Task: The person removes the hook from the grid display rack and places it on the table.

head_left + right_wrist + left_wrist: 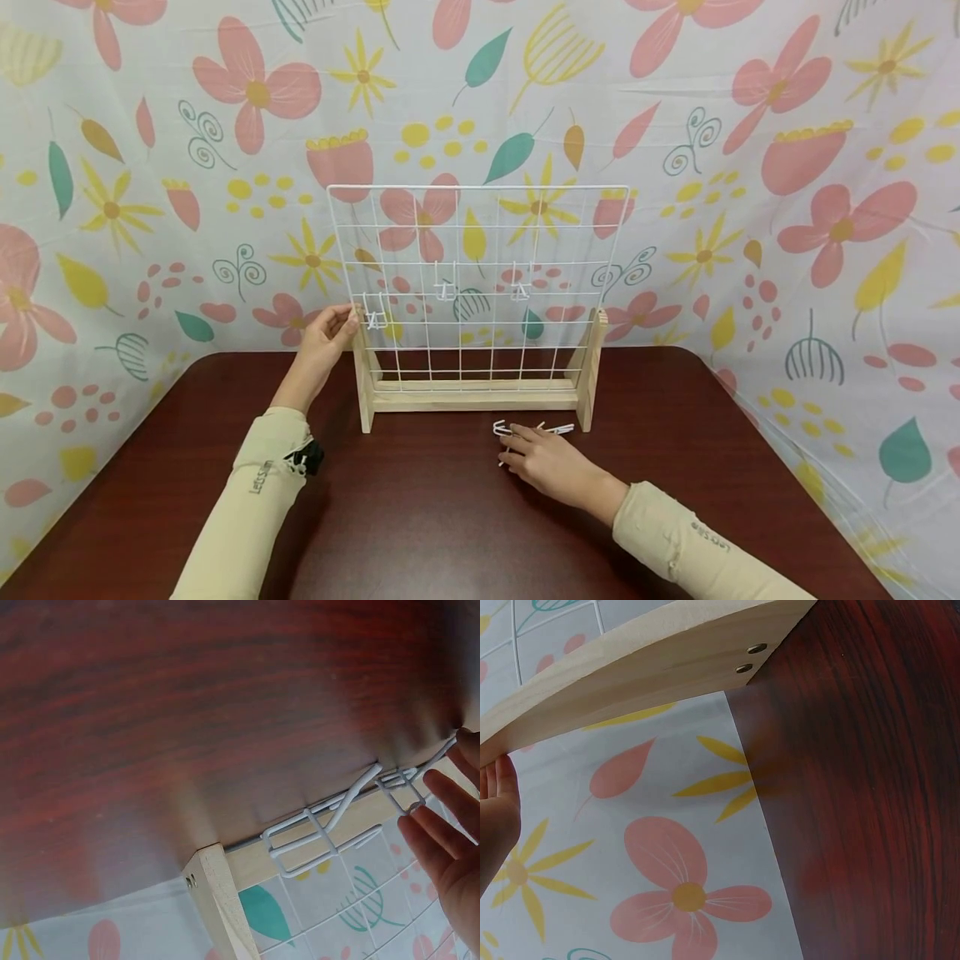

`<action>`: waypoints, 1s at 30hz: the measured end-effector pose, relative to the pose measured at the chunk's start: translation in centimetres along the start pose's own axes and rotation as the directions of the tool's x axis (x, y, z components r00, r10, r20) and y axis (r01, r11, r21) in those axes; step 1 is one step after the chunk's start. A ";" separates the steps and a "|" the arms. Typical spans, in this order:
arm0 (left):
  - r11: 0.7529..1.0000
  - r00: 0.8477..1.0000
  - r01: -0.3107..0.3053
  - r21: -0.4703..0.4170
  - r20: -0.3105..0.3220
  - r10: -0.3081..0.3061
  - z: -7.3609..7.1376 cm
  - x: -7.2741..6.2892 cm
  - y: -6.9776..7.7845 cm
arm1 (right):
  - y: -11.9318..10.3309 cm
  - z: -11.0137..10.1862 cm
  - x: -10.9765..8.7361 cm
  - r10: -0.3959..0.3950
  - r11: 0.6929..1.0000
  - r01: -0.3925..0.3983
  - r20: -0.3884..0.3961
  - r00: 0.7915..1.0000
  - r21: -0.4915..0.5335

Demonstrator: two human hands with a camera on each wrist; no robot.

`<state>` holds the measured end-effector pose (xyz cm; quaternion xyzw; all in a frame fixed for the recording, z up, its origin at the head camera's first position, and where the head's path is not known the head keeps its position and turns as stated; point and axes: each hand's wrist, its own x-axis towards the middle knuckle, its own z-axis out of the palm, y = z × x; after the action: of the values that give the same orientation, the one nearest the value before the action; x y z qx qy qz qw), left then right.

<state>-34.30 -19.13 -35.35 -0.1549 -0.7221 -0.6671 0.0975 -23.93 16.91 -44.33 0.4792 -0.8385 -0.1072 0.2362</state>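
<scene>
A white wire grid (480, 322) stands upright in a wooden stand (472, 402). My left hand (327, 332) grips the top of the stand's left post (363, 367); in the left wrist view its fingertips (506, 776) lie against the wood. A white wire hook (372, 320) hangs on the grid just beside that hand. My right hand (551, 467) reaches over loose white hooks on the table before the stand. In the right wrist view its spread fingers (431, 832) touch one hook (405, 787), while another hook (307, 840) lies beside it.
Two more hooks hang on the grid, one left of the middle (445, 290) and one right of it (519, 290). The dark red-brown table (420, 500) carries the stand near its back edge. A flowered cloth (480, 100) hangs behind and at both sides.
</scene>
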 end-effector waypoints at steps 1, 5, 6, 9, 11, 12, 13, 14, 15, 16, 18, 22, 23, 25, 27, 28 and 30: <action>1.000 1.000 -0.002 0.003 0.000 0.002 0.0 0.0 0.0 | 0.0 0.0 0.0 -0.001 1.000 0.001 0.000 1.000 0.007; 1.000 1.000 0.003 0.002 0.001 -0.003 0.0 0.1 0.0 | 0.3 0.1 0.1 -0.013 1.000 0.013 -0.004 1.000 0.025; 1.000 1.000 0.006 0.001 0.002 -0.006 0.0 0.1 0.0 | 0.3 0.2 0.1 -0.020 0.999 0.020 -0.008 1.000 0.026; 1.000 1.000 0.013 -0.003 0.004 -0.013 0.0 0.1 0.0 | 0.5 0.3 0.1 -0.039 0.999 0.039 -0.022 0.999 0.027; 1.000 1.000 0.015 0.000 0.005 -0.015 0.0 0.1 -0.1 | 0.6 0.4 0.1 -0.046 0.999 0.047 -0.022 0.999 0.025; 1.000 1.000 0.014 0.003 0.004 -0.014 0.0 0.2 -0.1 | 0.6 0.4 0.1 -0.047 0.999 0.047 -0.018 0.999 0.026; 1.000 1.000 0.014 0.003 0.003 -0.014 0.0 0.2 -0.1 | 0.6 0.3 0.1 -0.045 0.999 0.045 -0.010 0.999 0.025; 1.000 1.000 0.012 0.003 0.003 -0.012 0.0 0.2 -0.1 | 0.6 0.3 0.2 -0.044 0.999 0.044 0.001 0.999 0.022; 1.000 1.000 0.011 0.005 0.001 -0.011 0.0 0.2 -0.2 | 0.6 0.2 0.2 -0.046 0.999 0.046 0.014 0.999 0.016; 1.000 1.000 0.009 0.004 0.000 -0.009 0.0 0.2 -0.2 | 0.6 0.2 0.3 -0.049 0.999 0.049 0.027 0.998 0.007; 1.000 1.000 0.007 0.007 -0.001 -0.007 -0.1 0.2 -0.3 | 0.6 0.1 0.4 -0.060 0.998 0.061 0.051 0.997 -0.016; 1.000 1.000 0.007 0.020 0.008 -0.007 -0.2 0.2 -0.4 | 0.7 0.1 0.5 -0.094 0.991 0.099 0.067 0.993 -0.086; 1.000 1.000 0.007 0.023 0.011 -0.007 -0.2 0.2 -0.4 | 0.8 0.1 0.6 -0.099 0.990 0.105 0.067 0.993 -0.098; 1.000 1.000 0.006 0.029 0.015 -0.006 -0.2 0.2 -0.4 | 0.9 0.2 0.6 -0.109 0.987 0.115 0.065 0.992 -0.112; 1.000 1.000 0.005 0.027 0.013 -0.005 -0.2 0.2 -0.4 | 1.0 0.3 0.7 -0.115 0.986 0.122 0.064 0.991 -0.115; 1.000 1.000 0.004 0.026 0.012 -0.004 -0.2 0.3 -0.4 | 1.0 0.3 0.7 -0.117 0.986 0.123 0.063 0.991 -0.111; 1.000 1.000 0.005 0.021 0.007 -0.005 -0.1 0.2 -0.3 | 1.1 0.4 0.7 -0.122 0.986 0.127 0.057 0.991 -0.106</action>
<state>-34.66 -19.24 -35.56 -0.1542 -0.7299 -0.6591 0.0950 -25.29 16.84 -43.98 0.5142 -0.8054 -0.1796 0.2338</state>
